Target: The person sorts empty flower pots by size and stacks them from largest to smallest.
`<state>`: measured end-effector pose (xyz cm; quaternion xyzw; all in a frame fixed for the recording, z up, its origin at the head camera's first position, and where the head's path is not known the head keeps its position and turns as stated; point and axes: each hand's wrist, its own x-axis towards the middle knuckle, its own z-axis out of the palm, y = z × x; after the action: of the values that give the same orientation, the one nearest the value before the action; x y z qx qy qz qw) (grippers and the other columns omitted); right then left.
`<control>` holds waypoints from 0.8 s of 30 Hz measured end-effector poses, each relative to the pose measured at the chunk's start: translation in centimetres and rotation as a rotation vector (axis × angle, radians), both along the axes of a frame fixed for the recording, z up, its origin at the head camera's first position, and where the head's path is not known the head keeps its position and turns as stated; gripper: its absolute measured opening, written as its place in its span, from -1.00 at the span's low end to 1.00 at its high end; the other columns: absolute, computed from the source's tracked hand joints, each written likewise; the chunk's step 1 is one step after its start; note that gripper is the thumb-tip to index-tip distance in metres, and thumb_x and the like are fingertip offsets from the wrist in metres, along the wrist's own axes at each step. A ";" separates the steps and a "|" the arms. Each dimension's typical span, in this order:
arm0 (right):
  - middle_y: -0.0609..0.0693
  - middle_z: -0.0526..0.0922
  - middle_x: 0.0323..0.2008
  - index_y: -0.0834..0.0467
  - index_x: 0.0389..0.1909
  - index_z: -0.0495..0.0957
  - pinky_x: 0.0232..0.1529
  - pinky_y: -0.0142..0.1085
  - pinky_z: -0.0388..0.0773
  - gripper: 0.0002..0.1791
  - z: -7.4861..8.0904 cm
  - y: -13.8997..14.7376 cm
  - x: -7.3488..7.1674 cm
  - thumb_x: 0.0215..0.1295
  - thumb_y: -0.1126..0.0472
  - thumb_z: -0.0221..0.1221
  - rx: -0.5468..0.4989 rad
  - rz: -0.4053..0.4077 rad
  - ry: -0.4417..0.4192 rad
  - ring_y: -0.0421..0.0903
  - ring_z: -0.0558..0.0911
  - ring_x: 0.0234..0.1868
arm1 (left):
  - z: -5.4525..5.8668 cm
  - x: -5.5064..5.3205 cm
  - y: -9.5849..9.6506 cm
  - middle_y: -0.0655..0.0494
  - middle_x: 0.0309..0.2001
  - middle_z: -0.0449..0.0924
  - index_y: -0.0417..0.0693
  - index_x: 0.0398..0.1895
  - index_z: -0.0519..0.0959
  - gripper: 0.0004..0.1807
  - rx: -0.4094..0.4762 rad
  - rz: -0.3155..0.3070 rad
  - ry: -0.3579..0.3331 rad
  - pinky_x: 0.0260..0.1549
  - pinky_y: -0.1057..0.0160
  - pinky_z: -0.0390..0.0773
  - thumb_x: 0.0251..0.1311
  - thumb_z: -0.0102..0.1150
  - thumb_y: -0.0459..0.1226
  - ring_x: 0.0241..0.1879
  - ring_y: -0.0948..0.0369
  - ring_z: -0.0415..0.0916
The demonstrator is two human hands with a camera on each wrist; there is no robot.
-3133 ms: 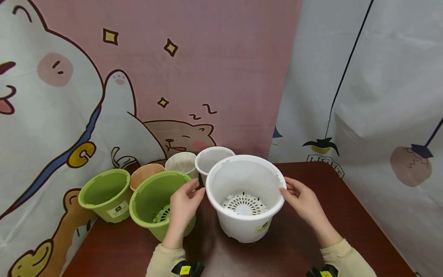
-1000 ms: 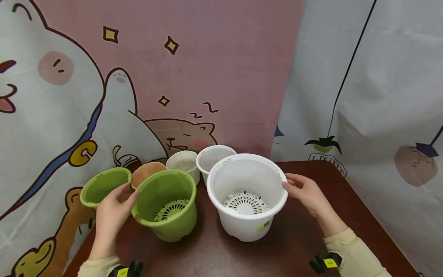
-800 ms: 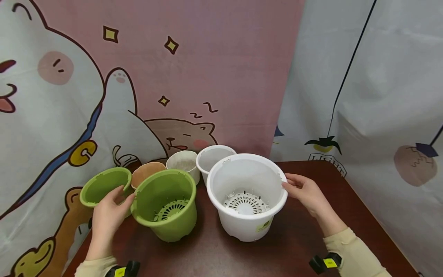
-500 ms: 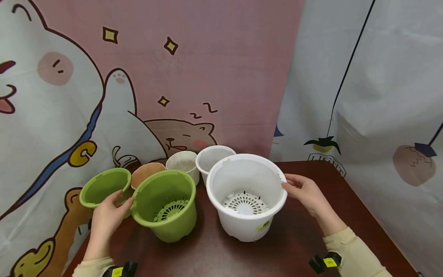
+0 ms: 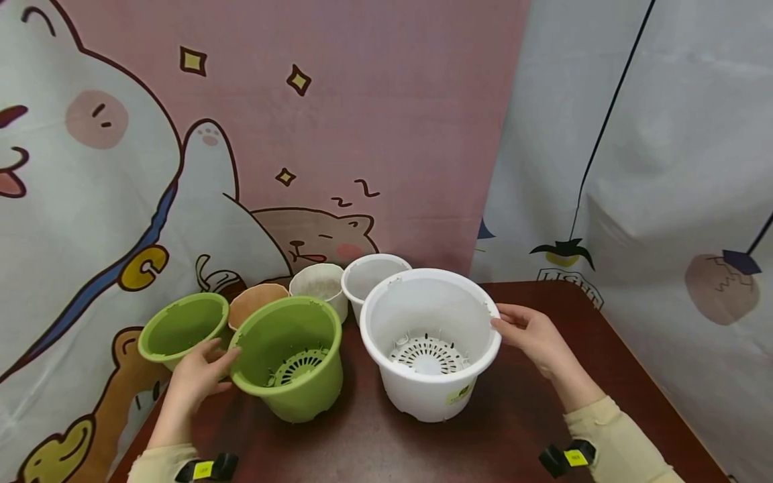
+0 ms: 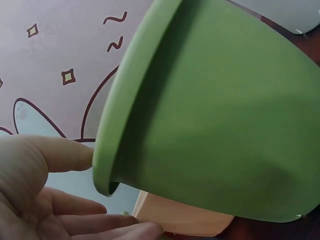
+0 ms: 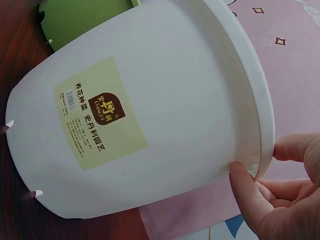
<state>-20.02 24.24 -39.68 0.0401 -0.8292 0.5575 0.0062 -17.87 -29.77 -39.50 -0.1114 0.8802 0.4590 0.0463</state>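
Observation:
A large white plastic flower pot [image 5: 429, 396] stands upright on the table, slotted drainage holes in its base. My right hand [image 5: 534, 341] pinches its right rim; in the right wrist view, the fingers [image 7: 250, 200] sit either side of the rim. To the left stands a large green flower pot [image 5: 308, 402]. Beside its left rim is my left hand [image 5: 196, 377], its thumb at the rim. The left wrist view shows that thumb's tip against the green rim [image 6: 102, 165], while the other fingers [image 6: 100, 225] extend loosely below, around nothing.
Behind stand a smaller green pot [image 5: 184, 325], an orange pot [image 5: 256, 300], a cream pot [image 5: 320, 282] and a smaller white pot [image 5: 374, 274]. The dark brown table [image 5: 386, 449] meets printed cloth walls [image 5: 386, 134] at the back and right.
My left hand has gone from between the large pots to the green pot's left rim, then slid slightly down with its fingers spreading. My right hand stays at the white rim.

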 end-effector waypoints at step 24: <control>0.38 0.55 0.10 0.44 0.28 0.37 -0.03 -0.02 0.64 -0.42 -0.3 0.0 0.0 0.38 0.18 0.23 -0.021 -0.002 0.014 0.11 0.66 -0.04 | -1.0 -0.7 0.0 -0.49 0.01 0.52 -0.62 0.32 0.23 -0.41 0.111 0.027 0.057 -0.40 0.18 0.71 0.40 0.08 -0.33 -0.34 0.15 0.67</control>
<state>-20.02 24.28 -39.94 0.0431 -0.8233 0.5659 0.0132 -18.57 -29.81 -40.48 -0.1074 0.8529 0.5105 0.0212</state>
